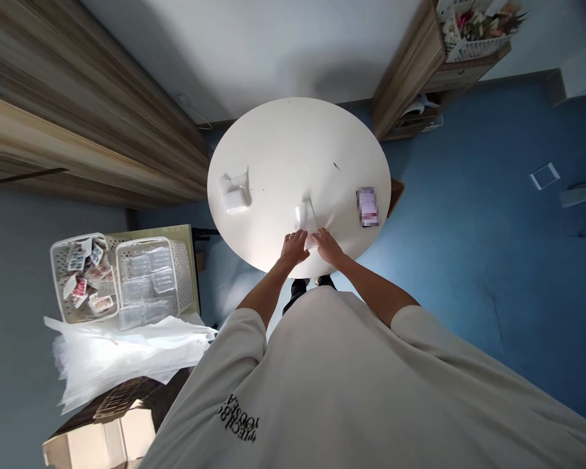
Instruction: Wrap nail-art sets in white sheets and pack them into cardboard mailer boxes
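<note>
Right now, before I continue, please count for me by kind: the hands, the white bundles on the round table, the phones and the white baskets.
Hands: 2 (left hand, right hand)
White bundles on the round table: 2 (far bundle, bundle at the fingers)
Phone: 1
White baskets: 3
Total: 8

- Left forearm [267, 286]: extended forward, angled inward toward the body's midline.
- Right forearm [376, 286]: extended forward, angled inward, mirroring the left.
- Left hand [294, 247]: bare, back upward, fingers bent, thumb directed inward.
- Right hand [327, 246]: bare, back upward, fingers bent.
- Hand spacing: close together, side by side, slightly apart.
- Fingertip closure: too small to tell.
</note>
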Tool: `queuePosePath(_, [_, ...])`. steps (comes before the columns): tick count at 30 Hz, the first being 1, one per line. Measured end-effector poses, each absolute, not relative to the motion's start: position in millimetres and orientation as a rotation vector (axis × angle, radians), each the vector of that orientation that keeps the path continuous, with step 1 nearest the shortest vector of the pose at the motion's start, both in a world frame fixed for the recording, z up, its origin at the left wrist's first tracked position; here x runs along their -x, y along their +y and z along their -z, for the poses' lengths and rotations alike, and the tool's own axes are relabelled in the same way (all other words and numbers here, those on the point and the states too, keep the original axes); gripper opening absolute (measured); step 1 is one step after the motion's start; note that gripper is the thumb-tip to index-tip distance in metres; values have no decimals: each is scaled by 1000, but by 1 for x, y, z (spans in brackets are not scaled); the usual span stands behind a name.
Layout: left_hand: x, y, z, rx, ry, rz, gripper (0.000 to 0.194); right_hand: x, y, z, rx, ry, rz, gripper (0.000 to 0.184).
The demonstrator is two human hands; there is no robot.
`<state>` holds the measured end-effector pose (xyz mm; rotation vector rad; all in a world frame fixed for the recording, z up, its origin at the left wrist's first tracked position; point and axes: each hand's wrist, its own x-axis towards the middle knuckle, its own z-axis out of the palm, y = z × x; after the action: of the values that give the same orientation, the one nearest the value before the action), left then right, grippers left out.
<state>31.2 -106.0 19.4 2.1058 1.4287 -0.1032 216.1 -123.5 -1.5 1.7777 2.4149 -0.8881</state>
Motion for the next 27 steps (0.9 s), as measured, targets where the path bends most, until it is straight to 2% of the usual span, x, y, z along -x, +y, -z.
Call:
queuePosePath(8, [-10, -131, -23, -1968, 1417, 155, 77, -206, -122, -35, -1524, 2386, 809, 48])
queuePosePath(14, [-12, -115, -24, -1743, 1484, 136, 58, -203, -94, -51, -1493, 2274, 817, 49])
queuePosePath(22, [-14, -90, -15, -1556, 1624, 11, 35, -196, -76, -42, -1735, 2250, 866, 39])
queuePosePath(27, [-11, -93, -11, -1475, 1671, -222, 40, -190, -59, -28, -1777, 2271, 933, 38])
